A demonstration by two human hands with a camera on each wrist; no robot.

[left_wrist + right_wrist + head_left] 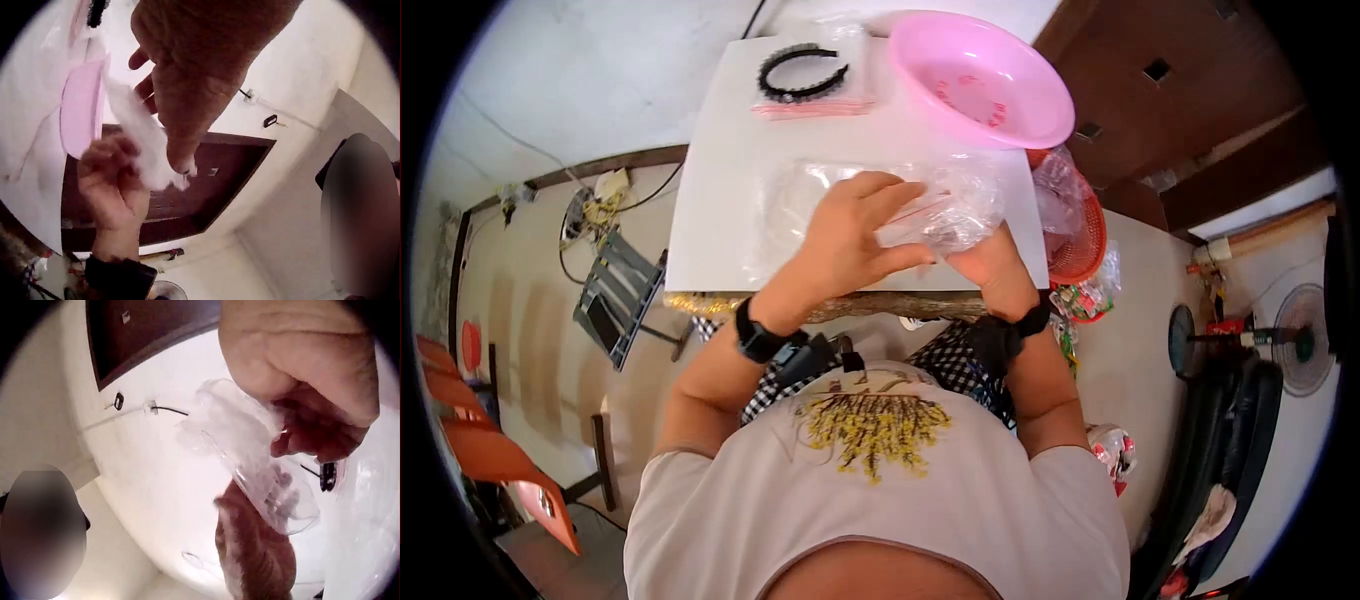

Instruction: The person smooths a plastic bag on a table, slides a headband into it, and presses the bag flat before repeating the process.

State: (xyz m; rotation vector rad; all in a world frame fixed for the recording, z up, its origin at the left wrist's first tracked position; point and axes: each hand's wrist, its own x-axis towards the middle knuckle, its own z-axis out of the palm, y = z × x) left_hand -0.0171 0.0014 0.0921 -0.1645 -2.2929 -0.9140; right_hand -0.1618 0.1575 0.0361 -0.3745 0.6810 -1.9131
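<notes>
A crumpled clear plastic bag (968,215) is held above the near part of the white table. My right hand (992,272) grips its right side; in the right wrist view, that hand's (306,375) fingers curl into the film (234,428). To the left of the bag, my left hand (855,235) has its fingers spread and its thumb extended toward the film. The left wrist view shows the left thumb against the whitish plastic (147,147), across from the right hand (112,181). Whether the left fingertips are inside or behind the film, I cannot tell.
More clear plastic (785,215) lies flat on the white table (710,200). A black headband (772,85) rests on packaging with pink edges (825,108) at the back left. A pink basin (975,85) stands at the back right, and a red basket (1088,240) is beside the table.
</notes>
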